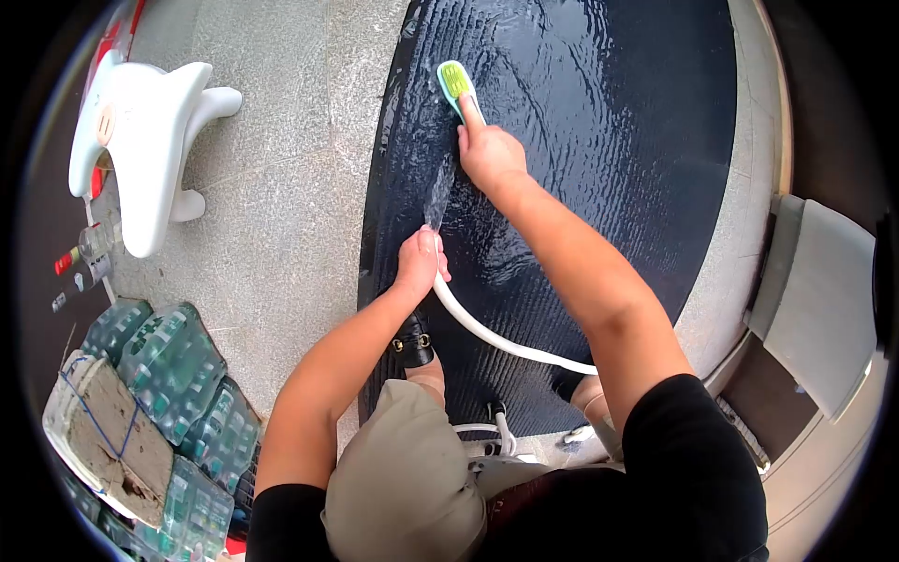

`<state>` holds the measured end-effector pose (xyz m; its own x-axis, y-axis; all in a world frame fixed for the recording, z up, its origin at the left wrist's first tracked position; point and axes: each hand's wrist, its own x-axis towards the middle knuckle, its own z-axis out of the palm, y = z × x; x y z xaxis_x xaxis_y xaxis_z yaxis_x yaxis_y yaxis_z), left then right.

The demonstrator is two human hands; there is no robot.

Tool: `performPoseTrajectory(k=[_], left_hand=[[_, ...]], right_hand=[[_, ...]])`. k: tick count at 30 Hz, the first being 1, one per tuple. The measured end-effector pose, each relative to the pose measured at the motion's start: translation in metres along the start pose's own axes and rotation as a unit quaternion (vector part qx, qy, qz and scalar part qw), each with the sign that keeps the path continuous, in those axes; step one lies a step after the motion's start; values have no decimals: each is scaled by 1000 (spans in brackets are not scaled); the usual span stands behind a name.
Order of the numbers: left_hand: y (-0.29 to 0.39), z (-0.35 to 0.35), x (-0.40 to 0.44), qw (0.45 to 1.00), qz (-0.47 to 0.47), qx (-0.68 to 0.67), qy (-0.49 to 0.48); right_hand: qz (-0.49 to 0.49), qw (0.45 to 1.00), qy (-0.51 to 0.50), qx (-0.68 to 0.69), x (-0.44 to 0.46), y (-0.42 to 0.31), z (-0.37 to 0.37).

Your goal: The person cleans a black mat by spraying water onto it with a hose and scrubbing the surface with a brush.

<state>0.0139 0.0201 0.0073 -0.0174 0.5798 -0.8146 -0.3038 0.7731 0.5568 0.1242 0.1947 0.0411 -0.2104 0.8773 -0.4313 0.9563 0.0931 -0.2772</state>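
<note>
My left hand (421, 259) is closed around the end of a white hose (496, 339), and water (437, 195) sprays forward from it. The hose curves away to the right, passing behind my right forearm. Farther forward, my right hand (491, 155) grips the handle of a scrub brush (456, 86) with a light blue rim; its yellow-green side faces up. Under both hands lies a wet black ribbed mat (599, 178) with water rippling across it. Whether the brush touches the mat, I cannot tell.
On the left stands a white plastic stool (150, 140). Below it are plastic-wrapped packs of green bottles (173, 370) and a worn foam box lid (108, 436) tied with blue cord. A grey chair-like piece (819, 295) is at the right. My black shoe (412, 342) rests on the mat.
</note>
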Motion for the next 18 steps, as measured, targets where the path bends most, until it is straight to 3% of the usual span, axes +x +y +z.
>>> performPoseTrajectory(k=[2,5,10,12,14,18], left_hand=[[-1,3,6,1000,-3,2,7],[-4,-4,4,1000,-28,0,5],[-6,-10,2,1000,-24,15,11],[-8,-8,-5,1000,-6,16,-6],[-10,-4,-7,1000,-6,31,-3],[-12,-1,-3,998,9,64,-14]], right_hand=[[-52,998,-22,-34,-39,15,14],[-110,989,-11,-95,2,48,-11],[73,990,91,-86,124,59,-83],[41,992,114,-45,113,64,-69],[57,996,63,-14,59,57,-47],[-23,999,-12,-29,-68,67,11]])
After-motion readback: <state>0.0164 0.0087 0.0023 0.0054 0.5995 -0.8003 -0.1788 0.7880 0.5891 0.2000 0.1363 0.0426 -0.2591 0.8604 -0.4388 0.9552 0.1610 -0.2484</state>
